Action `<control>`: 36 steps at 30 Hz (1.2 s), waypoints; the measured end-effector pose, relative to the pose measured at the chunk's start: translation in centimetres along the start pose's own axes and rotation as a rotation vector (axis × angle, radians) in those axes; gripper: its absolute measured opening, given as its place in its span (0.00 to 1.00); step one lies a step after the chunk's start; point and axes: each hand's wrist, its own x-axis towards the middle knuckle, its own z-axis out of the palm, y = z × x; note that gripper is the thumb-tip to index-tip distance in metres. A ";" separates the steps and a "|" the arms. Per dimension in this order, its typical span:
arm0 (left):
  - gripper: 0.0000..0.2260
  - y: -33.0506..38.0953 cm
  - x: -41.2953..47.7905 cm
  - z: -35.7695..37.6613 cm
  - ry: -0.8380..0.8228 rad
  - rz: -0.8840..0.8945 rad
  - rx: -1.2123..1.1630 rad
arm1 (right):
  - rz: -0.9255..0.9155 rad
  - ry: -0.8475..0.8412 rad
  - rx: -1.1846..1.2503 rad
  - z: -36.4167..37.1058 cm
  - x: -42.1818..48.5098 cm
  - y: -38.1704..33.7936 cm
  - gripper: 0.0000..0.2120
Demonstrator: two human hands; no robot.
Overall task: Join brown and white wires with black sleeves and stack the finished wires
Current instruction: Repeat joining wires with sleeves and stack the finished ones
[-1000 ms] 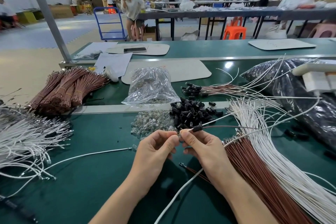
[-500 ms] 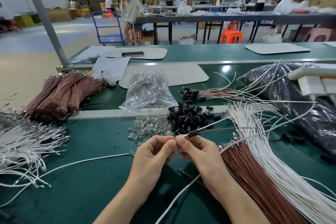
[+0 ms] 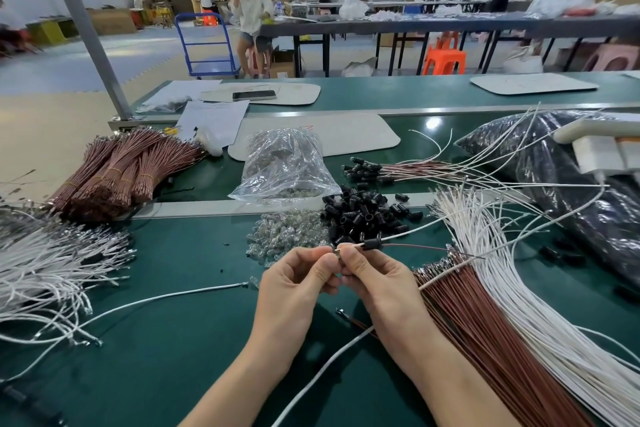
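Note:
My left hand and my right hand meet fingertip to fingertip above the green table, pinching a small metal part at the ends of a white wire and a thin brown wire. A black sleeve sits threaded on both wires just beyond my right fingertips. Loose black sleeves lie piled behind. Brown wires and white wires fan out at the right. Finished wires with sleeves lie stacked further back.
Small clear bulbs lie heaped beside the sleeves, with a clear bag of them behind. Bundled brown wires and a white wire heap fill the left. A black bag sits at the right. One loose white wire crosses the table.
Both hands stay together at the wire ends with only slight finger movement. The view has shifted a little; the sleeve stays just beyond my right fingertips.

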 end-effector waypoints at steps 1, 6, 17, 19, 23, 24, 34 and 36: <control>0.08 0.1 0.0 0.0 0.001 -0.002 -0.004 | 0.003 0.003 0.006 0.0 0.0 0.1 0.15; 0.10 0.2 -0.2 0.2 0.009 -0.012 -0.058 | 0.028 0.015 0.108 0.3 0.1 0.3 0.12; 0.08 0.1 -0.3 0.9 0.020 -0.016 -0.146 | 0.037 0.001 0.213 1.1 -0.3 0.6 0.10; 0.07 0.2 -0.3 0.9 0.013 0.003 -0.125 | 0.037 0.003 0.221 1.2 -0.3 0.6 0.09; 0.06 0.0 -0.5 0.4 -0.015 0.167 0.140 | 0.057 0.000 0.289 1.1 -0.3 0.1 0.05; 0.08 -0.1 -0.5 0.2 -0.029 0.234 0.250 | 0.074 -0.004 0.308 1.1 -0.3 0.0 0.05; 0.05 -0.6 -0.4 -1.0 -0.005 0.652 0.732 | 0.164 -0.055 0.312 1.1 -0.7 -0.4 0.08; 0.06 -0.6 -0.4 -1.1 0.002 0.683 0.753 | 0.169 -0.075 0.310 1.0 -0.7 -0.6 0.06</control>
